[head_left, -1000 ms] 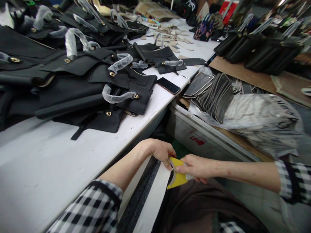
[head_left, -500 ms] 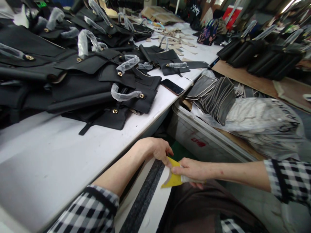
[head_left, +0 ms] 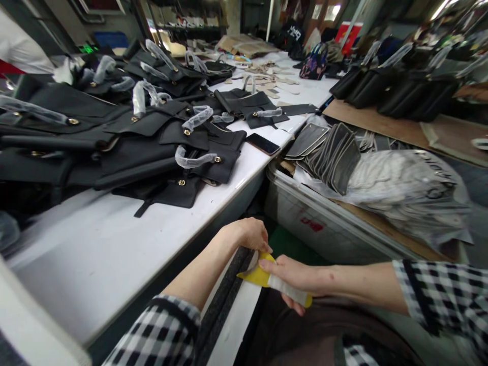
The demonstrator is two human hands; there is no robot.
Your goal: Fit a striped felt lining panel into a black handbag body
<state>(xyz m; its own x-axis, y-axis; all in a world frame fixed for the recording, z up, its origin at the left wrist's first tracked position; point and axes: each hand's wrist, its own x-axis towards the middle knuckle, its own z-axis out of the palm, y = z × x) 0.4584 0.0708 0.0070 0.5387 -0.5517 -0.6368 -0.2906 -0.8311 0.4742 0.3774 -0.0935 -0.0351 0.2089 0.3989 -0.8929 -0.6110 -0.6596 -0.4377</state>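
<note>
Below the table's front edge, both my hands hold a small yellow piece (head_left: pixel 259 276) with a white strip (head_left: pixel 285 288) along it. My left hand (head_left: pixel 249 234) pinches the yellow piece's upper end with curled fingers. My right hand (head_left: pixel 295 277) grips it from the right, fingers wrapped round the strip. Under them runs a dark grey band (head_left: pixel 221 310) on a white board. My sleeves are black-and-white checked.
The white table (head_left: pixel 114 249) carries a heap of black leather bag parts (head_left: pixel 152 137) with plastic-wrapped handles, and a phone (head_left: pixel 263 144). A white bin (head_left: pixel 312 221) at right holds stacked grey panels (head_left: pixel 331 152) and plastic-bagged stock. Black bags (head_left: pixel 392 86) line a board behind.
The view has tilted up and swung slightly. My hands have turned the yellow piece flatter and moved it a little left, with the white strip now showing under my right fingers.
</note>
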